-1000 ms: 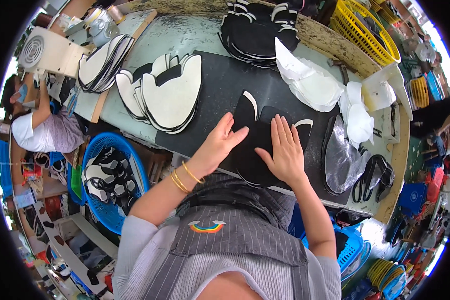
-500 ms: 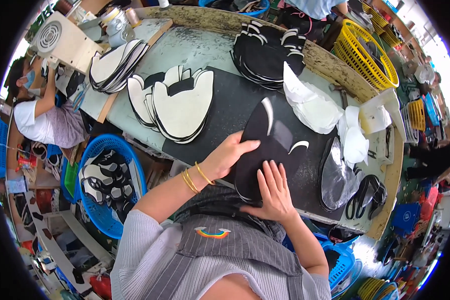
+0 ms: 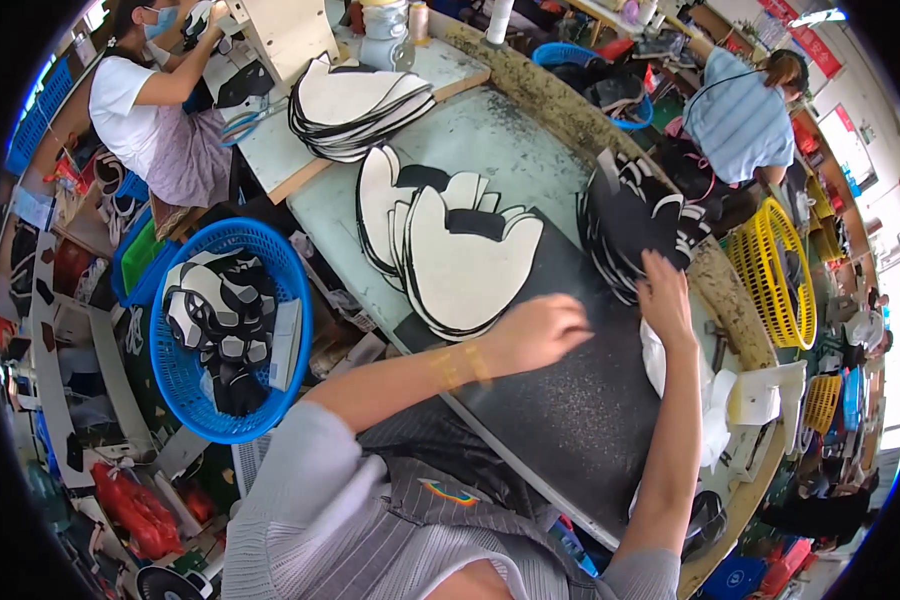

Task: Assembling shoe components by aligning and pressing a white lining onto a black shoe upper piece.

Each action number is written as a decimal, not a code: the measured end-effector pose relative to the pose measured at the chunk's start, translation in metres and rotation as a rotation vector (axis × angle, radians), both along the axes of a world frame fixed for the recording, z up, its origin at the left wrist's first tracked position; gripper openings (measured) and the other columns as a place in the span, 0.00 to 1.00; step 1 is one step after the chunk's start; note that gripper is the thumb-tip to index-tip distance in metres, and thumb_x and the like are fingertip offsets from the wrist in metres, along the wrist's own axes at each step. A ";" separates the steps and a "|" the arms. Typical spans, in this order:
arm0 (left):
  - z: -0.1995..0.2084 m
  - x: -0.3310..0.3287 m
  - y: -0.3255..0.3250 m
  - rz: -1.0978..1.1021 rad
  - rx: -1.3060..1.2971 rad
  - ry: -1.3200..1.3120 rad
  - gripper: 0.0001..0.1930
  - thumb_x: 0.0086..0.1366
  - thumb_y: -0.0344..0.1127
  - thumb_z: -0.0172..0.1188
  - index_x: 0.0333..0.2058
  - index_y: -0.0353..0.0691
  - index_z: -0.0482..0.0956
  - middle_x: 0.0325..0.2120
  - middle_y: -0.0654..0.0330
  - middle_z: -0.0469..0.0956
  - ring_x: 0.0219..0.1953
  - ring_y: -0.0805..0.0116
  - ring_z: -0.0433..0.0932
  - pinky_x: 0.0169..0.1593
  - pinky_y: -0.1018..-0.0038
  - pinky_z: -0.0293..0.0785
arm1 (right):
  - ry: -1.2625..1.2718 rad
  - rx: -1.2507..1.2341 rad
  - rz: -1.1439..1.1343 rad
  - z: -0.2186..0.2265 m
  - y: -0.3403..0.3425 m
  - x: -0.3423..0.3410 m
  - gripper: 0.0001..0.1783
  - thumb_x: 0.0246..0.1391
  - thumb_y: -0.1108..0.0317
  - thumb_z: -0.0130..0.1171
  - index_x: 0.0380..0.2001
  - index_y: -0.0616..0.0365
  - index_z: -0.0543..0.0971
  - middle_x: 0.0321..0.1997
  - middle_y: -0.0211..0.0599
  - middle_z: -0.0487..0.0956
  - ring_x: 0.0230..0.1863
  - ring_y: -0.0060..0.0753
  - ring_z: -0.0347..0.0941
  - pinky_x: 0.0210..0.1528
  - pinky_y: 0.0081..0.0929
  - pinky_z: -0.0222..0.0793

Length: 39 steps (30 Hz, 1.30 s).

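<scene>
At the far right of the table, my right hand point(image 3: 666, 300) is at the near edge of a black shoe-upper piece point(image 3: 632, 215). Its fingers overlap the edge, and the piece lies over a stack of similar black pieces with white trim point(image 3: 688, 232). My left hand point(image 3: 542, 336), smeared by motion, hovers over the black mat point(image 3: 570, 425) with nothing visible in it; its fingers look curled. Left of that hand, a stack of white shoe-upper pieces point(image 3: 465, 265) with black edges and dark tabs lies fanned out, partly on the mat.
Another stack of white pieces point(image 3: 355, 105) sits at the far left, near a person point(image 3: 160, 110) working at a beige machine point(image 3: 288, 38). A blue basket point(image 3: 298, 385) of cut parts stands at left. White sheets point(image 3: 715, 420) lie beyond my right forearm; a yellow basket point(image 3: 770, 270) stands outside the table rim.
The black piece has gone from between both hands in front of me to the stack at the far right, with my right hand. My left hand has let go of it. The view has turned.
</scene>
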<state>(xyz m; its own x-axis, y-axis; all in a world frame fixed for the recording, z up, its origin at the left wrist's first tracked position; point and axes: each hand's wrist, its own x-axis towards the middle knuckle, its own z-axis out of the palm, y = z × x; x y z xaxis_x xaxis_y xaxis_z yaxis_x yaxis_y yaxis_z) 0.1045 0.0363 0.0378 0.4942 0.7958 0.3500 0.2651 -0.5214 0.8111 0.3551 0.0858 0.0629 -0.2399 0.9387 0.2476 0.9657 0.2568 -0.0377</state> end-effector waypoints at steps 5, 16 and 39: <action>-0.027 -0.124 -0.025 0.293 0.217 0.364 0.21 0.51 0.38 0.65 0.41 0.32 0.75 0.48 0.49 0.71 0.55 0.52 0.66 0.60 0.57 0.59 | 0.709 0.020 -0.079 -0.001 -0.045 -0.090 0.18 0.56 0.65 0.56 0.48 0.63 0.74 0.46 0.45 0.77 0.47 0.39 0.73 0.51 0.32 0.68; -0.040 -0.106 -0.007 0.308 0.563 0.384 0.09 0.55 0.30 0.59 0.34 0.36 0.74 0.35 0.51 0.76 0.43 0.55 0.76 0.46 0.67 0.74 | 1.127 -0.244 -0.150 -0.031 -0.078 -0.191 0.04 0.55 0.74 0.53 0.34 0.63 0.73 0.31 0.43 0.76 0.32 0.33 0.73 0.37 0.28 0.70; -0.006 0.002 -0.088 -0.467 -0.047 0.198 0.15 0.56 0.42 0.63 0.36 0.37 0.78 0.34 0.53 0.79 0.36 0.53 0.78 0.37 0.65 0.76 | 0.343 0.092 -0.352 -0.042 -0.030 0.066 0.21 0.47 0.61 0.62 0.44 0.57 0.73 0.37 0.39 0.77 0.47 0.47 0.68 0.52 0.42 0.60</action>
